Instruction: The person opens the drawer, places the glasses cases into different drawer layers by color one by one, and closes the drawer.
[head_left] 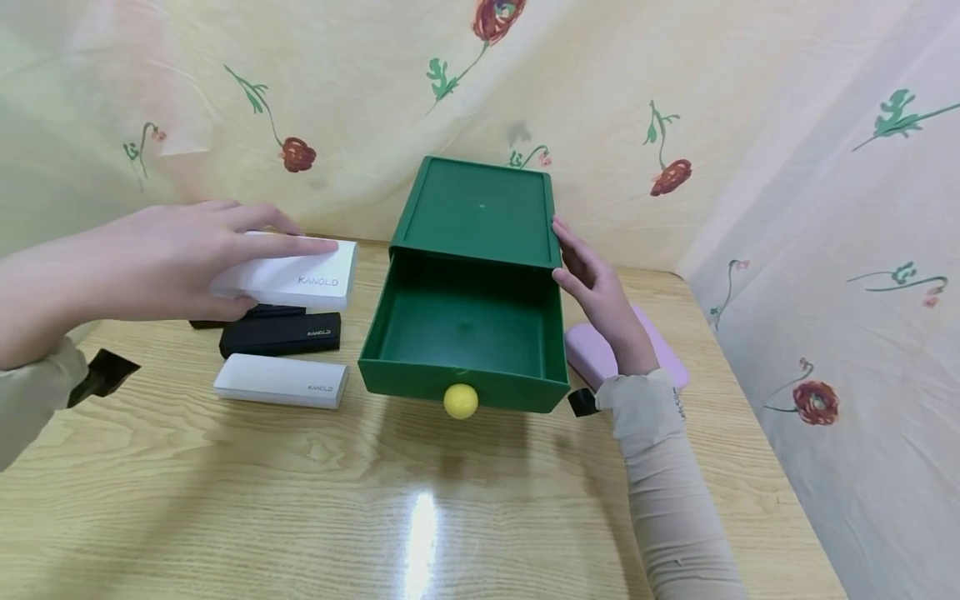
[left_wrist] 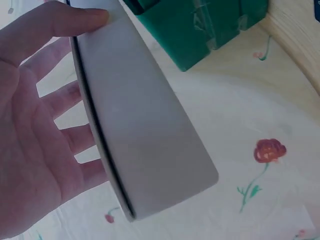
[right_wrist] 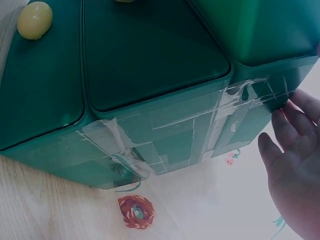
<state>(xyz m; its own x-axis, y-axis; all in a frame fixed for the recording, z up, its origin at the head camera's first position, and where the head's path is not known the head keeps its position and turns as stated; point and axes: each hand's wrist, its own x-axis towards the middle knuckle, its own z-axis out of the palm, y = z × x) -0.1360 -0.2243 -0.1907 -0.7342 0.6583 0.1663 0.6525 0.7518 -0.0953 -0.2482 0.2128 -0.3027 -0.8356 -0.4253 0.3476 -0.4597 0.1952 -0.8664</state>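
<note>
My left hand (head_left: 180,258) grips a white glasses case (head_left: 315,268) with "KANGLD" lettering, raised left of a green drawer unit (head_left: 480,208). In the left wrist view, the thumb lies over the case (left_wrist: 145,130), with the other fingers behind it. The unit's top drawer (head_left: 405,377) is pulled out toward me; it has a round yellow knob (head_left: 461,402). My right hand (head_left: 603,300) touches the unit's right side near its top edge. From the right wrist view, its fingertips (right_wrist: 280,120) rest by the taped side, and lower drawers (right_wrist: 155,55) show closed.
Another white case (head_left: 281,380) and a black case (head_left: 280,334) lie on the wooden table (head_left: 315,500), left of the unit. A second black case is mostly hidden behind. A purple case (head_left: 660,346) lies under my right forearm. Flowered cloth (head_left: 360,125) hangs behind.
</note>
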